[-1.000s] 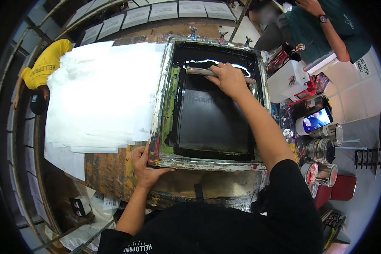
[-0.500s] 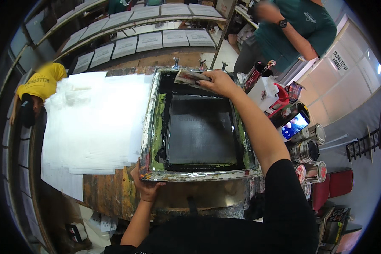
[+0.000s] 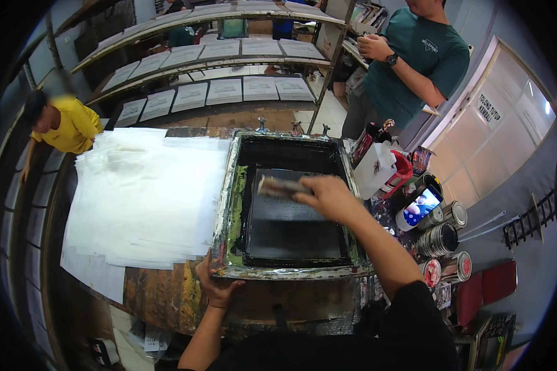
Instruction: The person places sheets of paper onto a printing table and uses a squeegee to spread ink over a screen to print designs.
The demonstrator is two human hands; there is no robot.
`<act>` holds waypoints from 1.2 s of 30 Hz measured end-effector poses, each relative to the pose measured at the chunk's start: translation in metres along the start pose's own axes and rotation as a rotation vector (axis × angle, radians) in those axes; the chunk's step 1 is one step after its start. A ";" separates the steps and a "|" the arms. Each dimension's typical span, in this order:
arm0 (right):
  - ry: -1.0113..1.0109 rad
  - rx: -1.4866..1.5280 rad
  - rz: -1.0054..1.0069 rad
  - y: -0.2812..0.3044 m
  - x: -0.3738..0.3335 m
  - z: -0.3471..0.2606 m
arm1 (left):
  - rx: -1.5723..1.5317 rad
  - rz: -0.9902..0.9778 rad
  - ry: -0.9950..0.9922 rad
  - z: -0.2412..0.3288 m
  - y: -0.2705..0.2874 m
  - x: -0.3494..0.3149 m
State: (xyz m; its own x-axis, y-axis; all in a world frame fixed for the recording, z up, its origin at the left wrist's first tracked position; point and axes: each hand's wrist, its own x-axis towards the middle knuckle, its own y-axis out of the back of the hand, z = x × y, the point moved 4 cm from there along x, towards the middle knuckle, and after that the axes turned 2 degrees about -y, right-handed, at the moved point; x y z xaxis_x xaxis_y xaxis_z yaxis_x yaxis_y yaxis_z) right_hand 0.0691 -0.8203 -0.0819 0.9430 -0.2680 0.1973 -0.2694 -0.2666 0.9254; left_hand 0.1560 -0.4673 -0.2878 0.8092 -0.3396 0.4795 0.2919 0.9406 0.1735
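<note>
A screen printing frame (image 3: 234, 207) with dark ink and green-stained margins lies on the wooden table in front of me. My right hand (image 3: 328, 196) is closed around a squeegee (image 3: 280, 187), which is over the upper part of the mesh (image 3: 297, 226). At the frame's near left corner, my left hand (image 3: 216, 284) grips the edge, thumb along its front side. Left of the frame, a large stack of white sheets (image 3: 148, 198) spreads across the table.
Printed sheets rest on drying racks (image 3: 224, 91) beyond the table. At the right are a lit phone (image 3: 419, 207), ink cans (image 3: 438, 241) and a white container (image 3: 373, 170). One person in green (image 3: 414, 55) stands at the far right; another in yellow (image 3: 71, 123) is at left.
My right hand has pulled the squeegee from the frame's far end toward me, onto the mesh. My left hand keeps its hold. The person in yellow has straightened up; the other's hand has lowered.
</note>
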 end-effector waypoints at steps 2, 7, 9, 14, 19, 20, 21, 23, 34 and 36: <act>0.033 -0.004 -0.016 0.001 -0.037 -0.029 | -0.055 0.000 0.020 0.002 -0.002 0.001; -0.025 -0.046 -0.106 -0.008 -0.098 -0.074 | -0.102 0.020 0.055 0.011 -0.003 0.003; -0.029 -0.058 -0.079 -0.011 -0.107 -0.082 | -0.102 0.025 0.060 0.013 -0.003 0.005; -0.003 -0.127 0.023 -0.015 -0.116 -0.090 | -0.136 0.028 0.083 0.015 -0.006 0.011; -0.003 -0.159 0.063 -0.020 -0.121 -0.092 | -0.046 0.053 0.025 0.017 -0.006 0.013; -0.002 -0.160 0.062 -0.020 -0.121 -0.092 | -0.028 0.049 0.022 0.017 -0.006 0.013; -0.002 -0.159 0.063 -0.021 -0.122 -0.092 | -0.027 0.048 0.023 0.017 -0.006 0.013; -0.003 -0.162 0.067 -0.021 -0.123 -0.092 | -0.025 0.051 0.015 0.018 -0.007 0.013; 0.002 -0.165 0.091 -0.020 -0.125 -0.093 | -0.070 0.063 0.000 0.021 -0.010 0.014; 0.003 -0.160 0.091 -0.019 -0.125 -0.093 | -0.054 0.061 -0.011 0.020 -0.010 0.014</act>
State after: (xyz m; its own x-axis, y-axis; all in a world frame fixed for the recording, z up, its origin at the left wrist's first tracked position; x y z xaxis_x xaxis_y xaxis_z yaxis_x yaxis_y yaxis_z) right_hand -0.0252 -0.6953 -0.0943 0.9167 -0.2819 0.2832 -0.3192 -0.0902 0.9434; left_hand 0.1543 -0.4812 -0.2653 0.8207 -0.2813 0.4973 0.2694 0.9581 0.0974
